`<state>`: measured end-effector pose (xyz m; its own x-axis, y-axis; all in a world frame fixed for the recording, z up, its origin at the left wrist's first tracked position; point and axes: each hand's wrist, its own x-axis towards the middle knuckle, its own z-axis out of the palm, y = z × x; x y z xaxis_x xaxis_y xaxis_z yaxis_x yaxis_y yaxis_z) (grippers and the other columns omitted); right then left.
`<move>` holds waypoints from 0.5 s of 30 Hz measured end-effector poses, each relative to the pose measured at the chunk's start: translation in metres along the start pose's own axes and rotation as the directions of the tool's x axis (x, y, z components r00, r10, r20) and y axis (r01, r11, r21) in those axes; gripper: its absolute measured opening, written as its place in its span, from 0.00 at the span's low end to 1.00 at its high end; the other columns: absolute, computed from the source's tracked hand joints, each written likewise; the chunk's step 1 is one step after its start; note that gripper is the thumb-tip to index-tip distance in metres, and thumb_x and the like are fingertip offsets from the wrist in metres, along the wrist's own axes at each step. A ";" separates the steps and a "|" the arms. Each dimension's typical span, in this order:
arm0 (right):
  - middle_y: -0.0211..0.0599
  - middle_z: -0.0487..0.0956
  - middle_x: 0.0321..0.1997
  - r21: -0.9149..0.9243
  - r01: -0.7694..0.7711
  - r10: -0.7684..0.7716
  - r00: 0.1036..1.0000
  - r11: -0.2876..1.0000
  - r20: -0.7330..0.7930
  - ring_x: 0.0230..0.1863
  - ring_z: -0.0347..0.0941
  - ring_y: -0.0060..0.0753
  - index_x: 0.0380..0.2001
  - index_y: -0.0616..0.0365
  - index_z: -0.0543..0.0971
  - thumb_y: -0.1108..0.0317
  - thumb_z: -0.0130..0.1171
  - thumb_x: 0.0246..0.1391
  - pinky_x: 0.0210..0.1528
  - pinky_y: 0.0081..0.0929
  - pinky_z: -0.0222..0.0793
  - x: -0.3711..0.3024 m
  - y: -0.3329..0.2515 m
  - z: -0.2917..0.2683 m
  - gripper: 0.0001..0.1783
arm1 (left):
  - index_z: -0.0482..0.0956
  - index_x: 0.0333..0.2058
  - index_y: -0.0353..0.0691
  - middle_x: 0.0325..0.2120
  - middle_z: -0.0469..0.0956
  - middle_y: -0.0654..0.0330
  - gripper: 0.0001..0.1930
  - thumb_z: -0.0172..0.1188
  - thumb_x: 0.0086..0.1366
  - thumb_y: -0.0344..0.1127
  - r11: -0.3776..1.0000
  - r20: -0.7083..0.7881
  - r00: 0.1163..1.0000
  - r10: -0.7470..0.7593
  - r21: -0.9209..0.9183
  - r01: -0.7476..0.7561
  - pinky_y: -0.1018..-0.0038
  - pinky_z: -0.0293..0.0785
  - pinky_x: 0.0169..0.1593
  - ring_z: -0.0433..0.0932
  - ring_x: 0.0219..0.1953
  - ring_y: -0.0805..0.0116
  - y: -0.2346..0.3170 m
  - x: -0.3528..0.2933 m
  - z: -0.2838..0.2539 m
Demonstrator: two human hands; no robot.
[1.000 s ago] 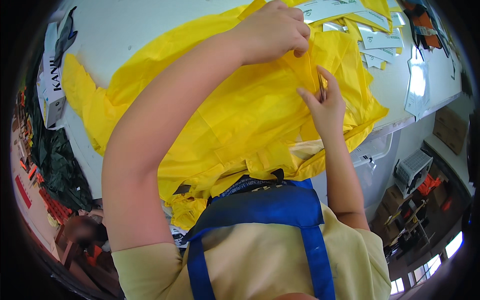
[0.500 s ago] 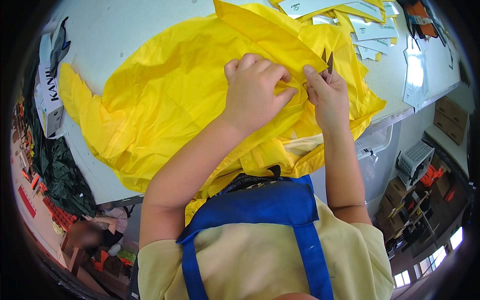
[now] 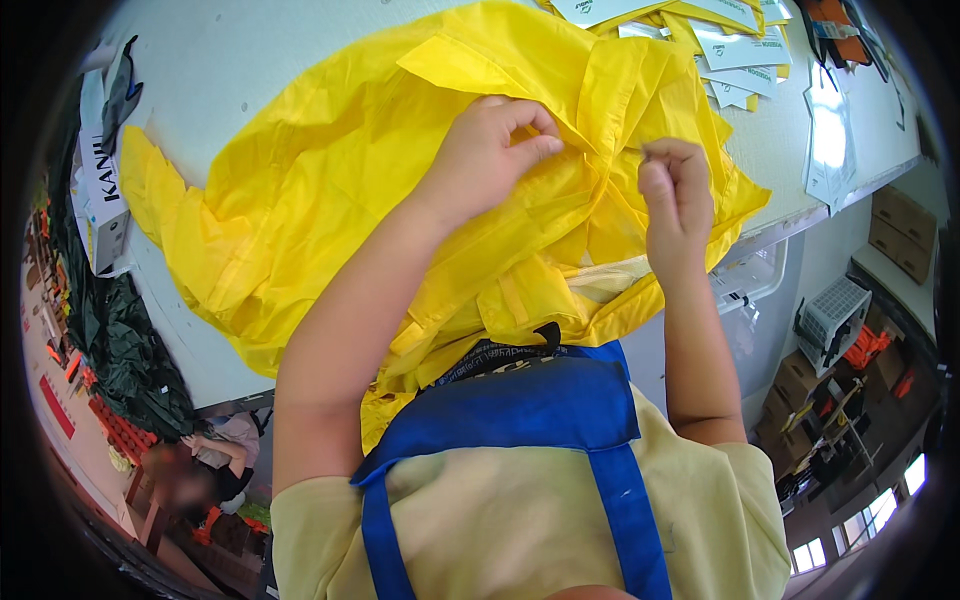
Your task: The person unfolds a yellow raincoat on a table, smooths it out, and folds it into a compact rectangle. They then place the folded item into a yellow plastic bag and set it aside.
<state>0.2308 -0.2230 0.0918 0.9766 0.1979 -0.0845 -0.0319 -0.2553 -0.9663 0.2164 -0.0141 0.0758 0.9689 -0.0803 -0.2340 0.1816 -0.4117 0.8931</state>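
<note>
A large yellow garment (image 3: 330, 190) of thin, raincoat-like fabric lies crumpled over the table and hangs toward me at its front edge. My left hand (image 3: 487, 155) is on its upper middle, thumb and forefinger pinched at the edge of a folded flap (image 3: 470, 68). To the right, my right hand (image 3: 680, 195) is curled closed just above the fabric, apart from the left. A small dark bit shows at its fingertips; the blades of the thread snips seen there earlier are now hidden by the hand.
Flat packs with white cards and yellow fabric (image 3: 740, 50) are piled at the far right, near a clear plastic sleeve (image 3: 830, 140). At the left stand a white box (image 3: 100, 200) and dark green fabric (image 3: 130, 340). Another person (image 3: 215, 465) is at lower left; a grey crate (image 3: 833, 318) is at right.
My left hand has moved left, and the flap has shifted left with it. My right hand has let go of the fabric and turned, so the snips' blades no longer show.
</note>
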 end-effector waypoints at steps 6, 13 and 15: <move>0.29 0.72 0.31 -0.371 0.070 -0.037 0.995 0.926 0.094 0.25 0.66 0.21 0.44 0.57 0.72 0.66 0.69 0.43 0.26 0.17 0.62 -0.004 0.002 -0.008 0.24 | 0.78 0.33 0.39 0.38 0.79 0.56 0.09 0.58 0.61 0.38 0.850 -0.074 0.849 0.523 0.128 -0.512 0.72 0.70 0.47 0.76 0.42 0.64 -0.005 -0.007 -0.007; 0.36 0.77 0.35 -0.540 0.383 -0.238 0.917 0.749 0.320 0.32 0.76 0.40 0.42 0.57 0.76 0.63 0.67 0.44 0.30 0.28 0.70 0.034 0.015 0.033 0.21 | 0.73 0.50 0.40 0.43 0.78 0.53 0.17 0.53 0.63 0.37 0.916 -0.123 0.908 -0.400 -0.017 0.401 0.71 0.70 0.50 0.76 0.47 0.62 -0.032 -0.021 -0.043; 0.34 0.78 0.30 -0.539 0.351 -0.202 0.927 0.766 0.316 0.27 0.75 0.34 0.40 0.60 0.77 0.63 0.64 0.48 0.28 0.24 0.69 0.045 0.025 0.039 0.17 | 0.66 0.57 0.42 0.52 0.71 0.52 0.23 0.52 0.63 0.36 0.994 -0.258 0.965 -0.044 -0.104 0.018 0.69 0.66 0.56 0.70 0.54 0.59 -0.043 -0.013 -0.032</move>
<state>0.2654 -0.1841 0.0545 0.8445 0.5340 0.0403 0.4326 -0.6360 -0.6390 0.2017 0.0341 0.0528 0.9705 0.1749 -0.1661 0.2151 -0.3165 0.9239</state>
